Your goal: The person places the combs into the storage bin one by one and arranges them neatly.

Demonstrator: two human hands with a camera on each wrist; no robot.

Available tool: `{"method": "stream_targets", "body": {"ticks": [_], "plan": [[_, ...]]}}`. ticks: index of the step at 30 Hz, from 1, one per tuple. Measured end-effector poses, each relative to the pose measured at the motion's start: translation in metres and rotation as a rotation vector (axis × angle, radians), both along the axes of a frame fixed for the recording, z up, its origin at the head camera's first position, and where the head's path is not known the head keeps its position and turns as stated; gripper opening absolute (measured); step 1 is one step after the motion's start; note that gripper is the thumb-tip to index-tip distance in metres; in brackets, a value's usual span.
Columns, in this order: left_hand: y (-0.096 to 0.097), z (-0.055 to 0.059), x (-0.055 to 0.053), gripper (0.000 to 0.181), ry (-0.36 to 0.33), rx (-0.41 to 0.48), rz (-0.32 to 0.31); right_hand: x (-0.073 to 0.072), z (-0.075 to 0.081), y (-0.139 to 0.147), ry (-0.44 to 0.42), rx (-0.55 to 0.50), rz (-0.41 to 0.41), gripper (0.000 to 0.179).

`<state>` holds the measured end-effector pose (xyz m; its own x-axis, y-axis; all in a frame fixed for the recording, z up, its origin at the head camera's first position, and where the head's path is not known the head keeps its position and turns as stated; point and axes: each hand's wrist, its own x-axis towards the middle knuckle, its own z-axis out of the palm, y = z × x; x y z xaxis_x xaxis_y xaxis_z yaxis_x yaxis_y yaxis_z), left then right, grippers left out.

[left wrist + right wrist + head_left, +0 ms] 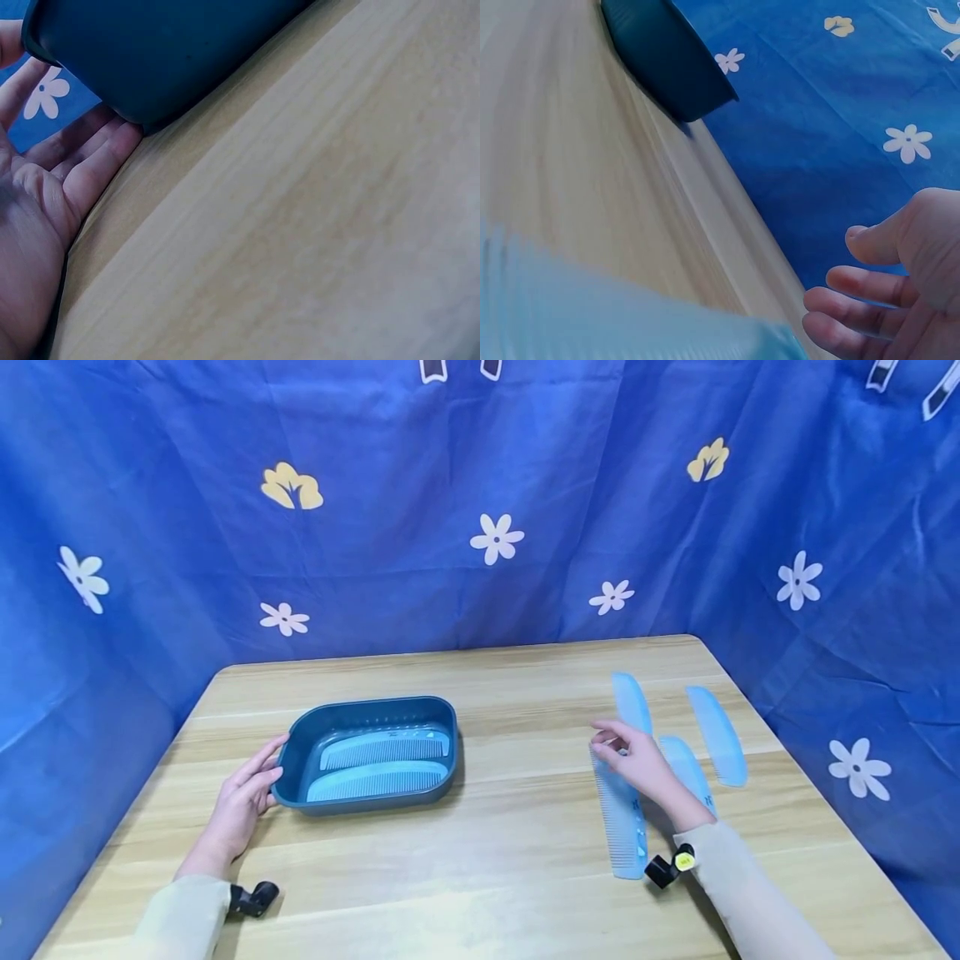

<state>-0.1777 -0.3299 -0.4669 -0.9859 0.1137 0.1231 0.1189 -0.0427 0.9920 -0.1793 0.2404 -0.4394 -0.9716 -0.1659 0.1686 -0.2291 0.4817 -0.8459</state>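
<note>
A dark teal plastic basin stands on the left half of the table. Two light-blue combs, the rear comb and the front comb, lie side by side inside it. My left hand holds the basin's left end, with digits at the rim and fingertips against the outer wall low down. On the right, my right hand hovers over loose blue combs with its fingers loosely bent and nothing between them. Below it lies a wide-toothed comb; another comb is just behind.
Two more combs lie farther right: one comb partly behind my right forearm, another comb toward the table's right edge. The wood-grain table meets a blue patterned cloth at the back and sides.
</note>
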Motion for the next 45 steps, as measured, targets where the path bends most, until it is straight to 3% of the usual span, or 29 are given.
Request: {"method": "stream_targets", "body": {"ticks": [15, 31, 38, 45], "plan": [[0.000, 0.000, -0.001, 0.047, 0.003, 0.013, 0.005, 0.026, -0.012, 0.026, 0.023, 0.128, -0.120, 0.038], [-0.001, 0.000, -0.001, 0.047, -0.002, 0.020, -0.001, 0.044, -0.020, 0.018, 0.054, 0.348, -0.157, 0.045], [-0.001, 0.001, -0.001, 0.047, -0.006, 0.021, 0.006, 0.047, -0.017, 0.006, -0.028, 0.482, -0.173, 0.068], [-0.001, 0.001, 0.000, 0.047, -0.011, 0.013, 0.002, 0.046, -0.011, -0.004, -0.120, 0.499, -0.216, 0.073]]}}
